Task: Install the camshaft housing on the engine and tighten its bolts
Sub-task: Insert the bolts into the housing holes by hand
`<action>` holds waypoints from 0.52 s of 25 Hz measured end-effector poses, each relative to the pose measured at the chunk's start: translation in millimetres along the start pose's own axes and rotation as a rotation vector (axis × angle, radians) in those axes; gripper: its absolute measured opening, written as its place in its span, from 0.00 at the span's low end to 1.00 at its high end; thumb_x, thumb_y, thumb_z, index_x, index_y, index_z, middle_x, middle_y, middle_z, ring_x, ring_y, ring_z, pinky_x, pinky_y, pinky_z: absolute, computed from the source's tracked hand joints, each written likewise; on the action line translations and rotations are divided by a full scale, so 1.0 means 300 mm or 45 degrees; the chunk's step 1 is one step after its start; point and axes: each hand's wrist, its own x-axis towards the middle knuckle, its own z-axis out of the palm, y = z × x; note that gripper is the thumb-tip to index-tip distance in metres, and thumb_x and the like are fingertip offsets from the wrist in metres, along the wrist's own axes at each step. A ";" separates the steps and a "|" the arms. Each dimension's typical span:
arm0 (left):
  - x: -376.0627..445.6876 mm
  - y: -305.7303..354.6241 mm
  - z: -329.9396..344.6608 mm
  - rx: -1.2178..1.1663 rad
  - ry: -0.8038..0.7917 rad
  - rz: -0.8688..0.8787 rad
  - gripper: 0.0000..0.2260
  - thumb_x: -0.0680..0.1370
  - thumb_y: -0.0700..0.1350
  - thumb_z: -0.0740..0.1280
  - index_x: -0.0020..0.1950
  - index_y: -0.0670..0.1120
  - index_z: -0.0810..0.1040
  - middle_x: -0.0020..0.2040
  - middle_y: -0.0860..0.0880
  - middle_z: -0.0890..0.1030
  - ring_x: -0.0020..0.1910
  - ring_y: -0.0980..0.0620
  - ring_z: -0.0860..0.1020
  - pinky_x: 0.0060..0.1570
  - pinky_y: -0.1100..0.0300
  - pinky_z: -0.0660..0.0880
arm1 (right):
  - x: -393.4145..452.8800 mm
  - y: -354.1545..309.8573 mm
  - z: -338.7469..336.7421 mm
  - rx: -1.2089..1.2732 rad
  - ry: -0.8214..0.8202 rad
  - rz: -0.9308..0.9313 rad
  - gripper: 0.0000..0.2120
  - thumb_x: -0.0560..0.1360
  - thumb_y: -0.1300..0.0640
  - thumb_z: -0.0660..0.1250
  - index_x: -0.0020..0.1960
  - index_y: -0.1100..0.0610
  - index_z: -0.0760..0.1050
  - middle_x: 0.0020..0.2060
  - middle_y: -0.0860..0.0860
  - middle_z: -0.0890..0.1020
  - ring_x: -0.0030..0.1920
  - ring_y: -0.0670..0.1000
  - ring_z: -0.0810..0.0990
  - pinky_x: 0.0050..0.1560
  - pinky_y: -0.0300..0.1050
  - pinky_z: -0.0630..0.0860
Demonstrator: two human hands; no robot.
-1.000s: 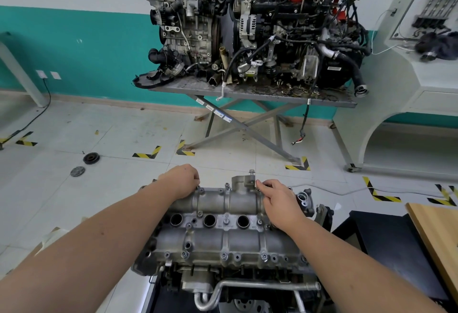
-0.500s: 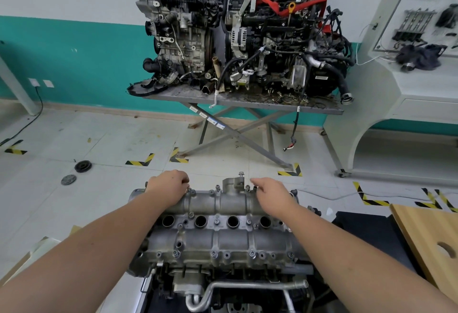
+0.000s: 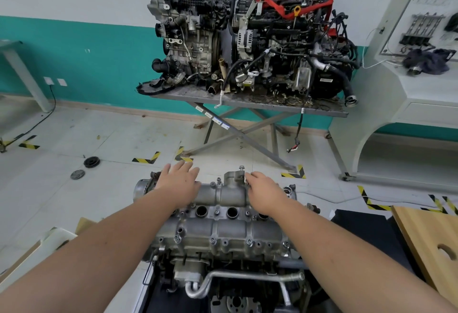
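The left hand lies with fingers straight and spread over the far left end of the camshaft housing; the fingertips extend past the housing's far edge. It holds nothing. The right hand rests on the far right portion of the housing, fingers reaching toward the raised neck at the far edge. Its fingertips lie close to a bolt standing upright on that neck; whether they pinch the bolt or only touch the casting beside it cannot be told from this angle.

The camshaft housing sits on top of the engine, directly below the camera and between both forearms. A row of round bores runs along its centre line. Bolt heads are visible along its near edge. A curved metal pipe crosses the engine's near face below the housing.

To the right of the engine lies a wooden board with a cut-out hole. On the floor, well to the left, lie two dark round discs. Yellow-and-black marking tape is fixed to the floor at several points.

Farther off, a grey surface on crossed legs carries two more engines; the right one has a red strap over its top. A white training console stands at the right.
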 end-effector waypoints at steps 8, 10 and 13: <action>-0.024 0.225 -0.035 -0.112 0.233 0.381 0.33 0.78 0.69 0.38 0.81 0.56 0.41 0.81 0.53 0.38 0.79 0.51 0.34 0.75 0.45 0.34 | -0.119 -0.022 -0.005 -0.261 0.298 -0.027 0.28 0.84 0.41 0.49 0.80 0.45 0.44 0.81 0.53 0.45 0.80 0.57 0.46 0.77 0.60 0.51; -0.022 0.272 -0.017 -0.147 0.215 0.444 0.31 0.81 0.66 0.41 0.81 0.56 0.42 0.82 0.54 0.40 0.79 0.52 0.36 0.76 0.47 0.36 | -0.182 0.008 0.005 -0.224 0.274 0.039 0.28 0.84 0.41 0.48 0.80 0.46 0.45 0.81 0.54 0.47 0.80 0.57 0.48 0.77 0.59 0.53; -0.045 0.410 -0.002 -0.228 0.294 0.660 0.24 0.84 0.60 0.49 0.79 0.54 0.60 0.80 0.53 0.59 0.80 0.50 0.54 0.76 0.50 0.50 | -0.319 0.059 0.028 -0.187 0.236 0.081 0.21 0.84 0.48 0.52 0.73 0.56 0.66 0.73 0.58 0.68 0.71 0.60 0.66 0.68 0.58 0.68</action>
